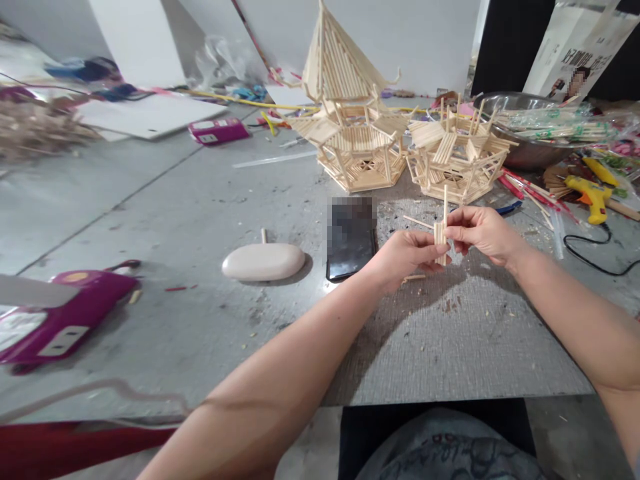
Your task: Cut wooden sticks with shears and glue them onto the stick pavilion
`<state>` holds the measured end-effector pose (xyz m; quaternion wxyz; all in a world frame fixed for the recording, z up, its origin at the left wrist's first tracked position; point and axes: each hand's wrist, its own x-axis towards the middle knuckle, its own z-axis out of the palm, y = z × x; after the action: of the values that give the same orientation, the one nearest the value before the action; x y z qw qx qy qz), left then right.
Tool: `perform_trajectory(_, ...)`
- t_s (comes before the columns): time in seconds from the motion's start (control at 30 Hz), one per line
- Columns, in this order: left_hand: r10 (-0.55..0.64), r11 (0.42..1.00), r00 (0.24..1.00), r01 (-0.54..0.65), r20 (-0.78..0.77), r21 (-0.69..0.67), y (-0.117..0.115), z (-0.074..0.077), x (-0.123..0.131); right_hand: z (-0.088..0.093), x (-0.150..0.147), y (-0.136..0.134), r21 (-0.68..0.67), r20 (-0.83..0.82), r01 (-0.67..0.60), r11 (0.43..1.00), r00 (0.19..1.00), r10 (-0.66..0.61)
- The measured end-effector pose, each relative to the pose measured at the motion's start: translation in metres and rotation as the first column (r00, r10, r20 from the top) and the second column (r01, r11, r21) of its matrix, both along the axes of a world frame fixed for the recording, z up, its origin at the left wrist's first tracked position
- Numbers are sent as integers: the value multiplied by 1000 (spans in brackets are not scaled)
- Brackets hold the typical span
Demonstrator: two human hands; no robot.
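Observation:
My left hand (404,259) is closed, pinching a small panel of short wooden sticks (439,233) upright above the table. Against the panel's right edge stands a longer thin wooden stick (445,200), gripped between the thumb and fingers of my right hand (475,230). The two hands are nearly touching. Just beyond them is a low eight-sided stick structure (453,157) with uprights on top. To its left rises a taller stick pagoda (345,127) with a pointed roof. A few loose sticks (417,222) lie on the table by my left hand.
A dark phone (350,247) and a pale oval case (264,261) lie left of my hands. Purple devices (90,313) sit further left. At right are a corded yellow glue gun (595,197) and a metal bowl (525,159) with wrapped sticks. Scraps litter the grey table (475,360).

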<state>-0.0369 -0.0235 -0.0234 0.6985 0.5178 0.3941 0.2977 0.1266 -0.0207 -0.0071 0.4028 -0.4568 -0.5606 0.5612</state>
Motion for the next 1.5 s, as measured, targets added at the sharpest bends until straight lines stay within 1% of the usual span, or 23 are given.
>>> perform_trajectory(0.27,-17,999,999,17,31,-27,1,1,0,-1,-2,0,17,4,8,1000,1000,-8)
perform_trajectory(0.4,-10,1000,1000,10,-5,14,-1,2,0,-1,-2,0,38,13,7,999,1000,-8)
perform_trajectory(0.47,1,994,999,5,-49,108,-1,2,1,0,-1,0,45,20,-13,999,1000,12)
perform_trajectory(0.53,24,966,989,15,-147,258,1,0,1,1,0,-1,48,36,-38,998,999,37)
perform_trajectory(0.63,74,889,950,75,-305,452,4,-6,0,1,-2,-2,62,92,-45,997,995,39)
perform_trajectory(0.7,100,842,934,104,-343,529,7,-11,0,-1,-3,-3,93,149,-54,994,988,40)
perform_trajectory(0.8,107,776,922,157,-373,611,10,-17,0,-6,-4,-3,149,226,-116,982,971,80)
perform_trajectory(0.87,112,746,906,195,-408,637,11,-19,1,-9,-3,-2,213,292,-158,964,952,92)
perform_trajectory(0.97,138,746,877,213,-460,631,11,-19,2,-10,0,-1,311,412,-215,926,908,72)
perform_trajectory(1.1,141,775,864,208,-484,597,10,-19,4,-9,1,-1,338,492,-266,903,868,72)
perform_trajectory(1.2,113,772,861,239,-496,589,11,-17,2,-8,-1,-2,346,527,-282,895,848,63)
perform_trajectory(1.27,92,749,854,280,-513,600,11,-14,-1,-6,0,-2,342,529,-272,900,847,55)
perform_trajectory(1.3,88,732,849,300,-521,612,12,-12,-3,-4,1,-2,328,506,-250,911,861,53)
perform_trajectory(1.37,113,690,842,315,-527,651,12,-8,-7,1,6,0,285,406,-158,946,913,30)
perform_trajectory(1.43,197,656,830,284,-521,700,12,-3,-11,8,13,2,257,274,-30,966,961,-43)
perform_trajectory(1.5,331,646,794,203,-509,736,12,0,-15,15,21,5,274,188,71,959,974,-126)
